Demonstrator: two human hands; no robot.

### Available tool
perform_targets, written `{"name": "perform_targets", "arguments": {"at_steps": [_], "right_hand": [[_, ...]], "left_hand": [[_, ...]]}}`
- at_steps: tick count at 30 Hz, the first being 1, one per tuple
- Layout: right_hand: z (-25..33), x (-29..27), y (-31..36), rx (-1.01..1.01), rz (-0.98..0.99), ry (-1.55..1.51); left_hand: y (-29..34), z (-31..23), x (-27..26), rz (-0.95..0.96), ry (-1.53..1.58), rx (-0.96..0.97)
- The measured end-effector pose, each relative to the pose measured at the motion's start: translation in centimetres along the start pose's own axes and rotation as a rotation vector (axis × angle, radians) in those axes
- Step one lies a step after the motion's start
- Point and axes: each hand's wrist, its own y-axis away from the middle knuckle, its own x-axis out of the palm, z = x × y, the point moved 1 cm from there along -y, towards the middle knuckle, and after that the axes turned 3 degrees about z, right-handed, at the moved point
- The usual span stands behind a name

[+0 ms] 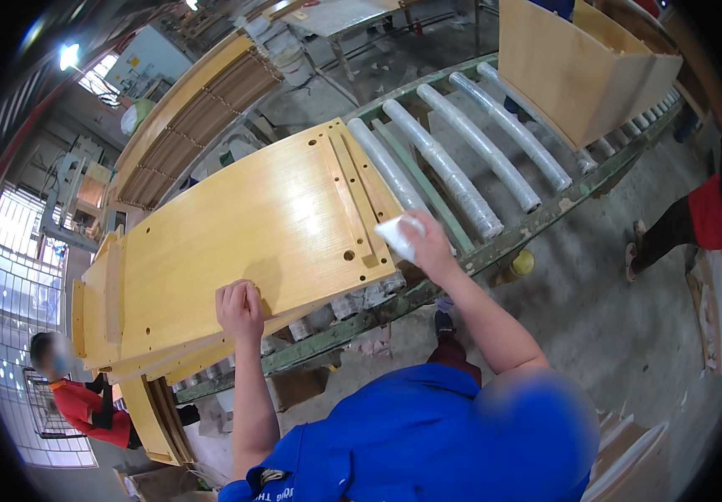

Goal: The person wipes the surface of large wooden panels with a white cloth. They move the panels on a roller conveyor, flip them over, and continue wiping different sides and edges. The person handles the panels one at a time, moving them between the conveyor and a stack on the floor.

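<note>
Panel point(218, 243) beneath curled left fingers point(232, 294), hold unclear, white cloth-like piece point(394, 236) clasped in right fingers point(422, 224) at panel's right end

Partly visible white capital lettering point(279, 495) on the blue shirt point(377, 435).

By the left hand point(240, 309) I see a yellow board point(210, 234) with dark dots point(349, 255); the cloth point(394, 238) in the right hand point(431, 248) is white.

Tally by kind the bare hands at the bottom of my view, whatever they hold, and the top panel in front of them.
Bare hands: 2 (left hand, right hand)
White cloth or paper, in the right hand: 1
Top wooden panel: 1
Total: 4
</note>
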Motion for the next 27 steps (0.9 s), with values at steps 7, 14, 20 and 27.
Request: {"name": "perform_targets", "arguments": {"at_steps": [7, 14, 20, 27], "right_hand": [[1.8, 0.2, -10.6, 0.367, 0.249, -0.730], [-1.9, 2.9, -24.0, -0.008, 0.131, -0.010], [-2.5, 5.2, -29.3, -0.164, 0.136, 0.683], [-2.9, 6.8, -29.5, -0.119, 0.248, 0.932]], "left_hand": [[0.5, 0.4, -0.1, -0.013, -0.043, -0.064], [-0.4, 0.0, 0.3, -0.094, -0.010, -0.093], [-0.5, -0.1, 0.0, -0.138, -0.011, -0.099], [0.0, 0.3, -0.4, -0.132, -0.048, -0.127]]}}
